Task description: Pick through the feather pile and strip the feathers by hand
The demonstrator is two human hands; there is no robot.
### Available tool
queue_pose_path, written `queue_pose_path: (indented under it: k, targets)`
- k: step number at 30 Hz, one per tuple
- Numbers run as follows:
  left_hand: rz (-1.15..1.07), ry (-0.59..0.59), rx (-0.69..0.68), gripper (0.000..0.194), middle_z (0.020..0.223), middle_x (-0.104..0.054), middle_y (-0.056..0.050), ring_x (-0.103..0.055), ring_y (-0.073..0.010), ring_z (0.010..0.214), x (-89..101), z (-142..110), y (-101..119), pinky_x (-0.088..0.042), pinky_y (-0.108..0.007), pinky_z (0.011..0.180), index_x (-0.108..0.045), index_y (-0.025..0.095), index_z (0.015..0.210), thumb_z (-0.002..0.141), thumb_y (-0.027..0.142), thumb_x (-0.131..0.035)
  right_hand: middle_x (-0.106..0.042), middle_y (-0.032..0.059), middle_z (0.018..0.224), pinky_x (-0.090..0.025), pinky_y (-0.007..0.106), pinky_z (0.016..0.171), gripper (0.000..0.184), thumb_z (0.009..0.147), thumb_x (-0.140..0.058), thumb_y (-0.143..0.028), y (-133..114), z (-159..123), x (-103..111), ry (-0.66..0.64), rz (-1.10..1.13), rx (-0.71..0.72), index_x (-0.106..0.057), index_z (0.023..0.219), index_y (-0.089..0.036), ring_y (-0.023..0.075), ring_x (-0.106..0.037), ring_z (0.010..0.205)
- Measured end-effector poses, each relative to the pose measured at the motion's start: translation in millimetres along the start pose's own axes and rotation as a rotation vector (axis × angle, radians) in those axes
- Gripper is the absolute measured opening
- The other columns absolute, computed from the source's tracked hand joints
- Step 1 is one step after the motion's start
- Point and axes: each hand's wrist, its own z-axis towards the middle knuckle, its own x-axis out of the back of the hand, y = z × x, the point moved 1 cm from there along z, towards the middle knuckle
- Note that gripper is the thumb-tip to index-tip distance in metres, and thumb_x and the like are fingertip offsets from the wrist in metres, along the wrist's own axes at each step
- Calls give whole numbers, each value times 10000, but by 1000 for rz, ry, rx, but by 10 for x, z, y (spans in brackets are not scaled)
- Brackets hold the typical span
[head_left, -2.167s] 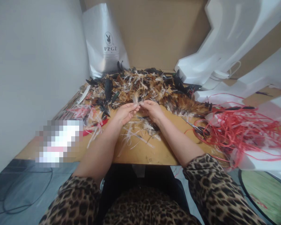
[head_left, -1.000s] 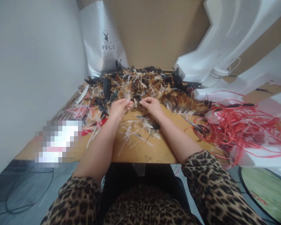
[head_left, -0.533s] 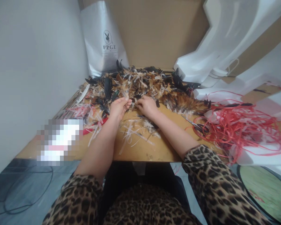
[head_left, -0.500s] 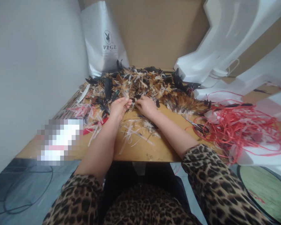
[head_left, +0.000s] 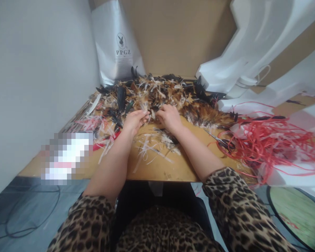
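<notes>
A heap of brown and black feathers covers the back of the table. At its front edge, my left hand is closed in a pinch on a small brown-and-white feather whose fluffy end points up. Just to its right, my right hand is curled, palm down, against the front of the heap. Its fingertips are mostly hidden among the feathers, and I cannot make out what they hold. Below both hands lie pale plastic strips and a few loose feather bits.
Scissors lie right of my right forearm, beside a tangle of red ribbon. Pink and white strips lie on the left. A silver bag stands at the back, and white foam pieces are at the right.
My right hand has moved a little to the right, away from my left hand, and slightly up against the heap. My left hand has stayed nearly still, keeping its pinch.
</notes>
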Motion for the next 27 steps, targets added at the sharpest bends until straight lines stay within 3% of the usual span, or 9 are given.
queue_pose_path:
  k: [8, 14, 18, 23, 27]
  targets:
    - [162, -106, 83, 140, 764, -695, -113, -627, -83, 569, -52, -60, -42, -463, -136, 488, -647, 69, 730, 648, 151, -726, -561, 87, 933, -226, 343, 769, 300, 903, -384, -305, 53, -52, 94, 20, 52, 10, -670, 886, -214, 215, -400, 893]
    - [112, -97, 99, 123, 706, -686, -93, -625, -78, 569, -67, -58, -65, -476, -141, 528, -636, 68, 723, 650, 122, -719, -567, 87, 959, -281, 343, 803, 264, 883, -412, -291, 39, -69, 99, 94, 191, -55, -662, 903, -205, 209, -445, 920]
    - [29, -47, 0, 118, 704, -684, -74, -618, -65, 580, -71, -48, -25, -475, -142, 551, -629, 77, 720, 660, 136, -711, -586, 67, 907, -371, 302, 745, 192, 785, -543, -281, 28, -40, 50, 272, 625, -342, -643, 901, -165, 161, -506, 793]
    - [-7, -54, -108, 143, 720, -684, -57, -609, -52, 584, -96, -59, 10, -473, -139, 565, -639, 85, 736, 655, 172, -718, -541, -25, 563, -344, 236, 519, 268, 636, -672, -396, -76, 16, -77, 79, 1350, -708, -632, 735, -150, 80, -414, 494]
    - [-1, -111, -105, 138, 739, -688, -55, -607, -47, 590, -132, -90, -2, -473, -136, 575, -647, 94, 735, 658, 183, -717, -569, -38, 568, -298, 202, 473, 345, 534, -742, -380, -153, 25, -95, 31, 1654, -763, -650, 774, -149, 53, -406, 482]
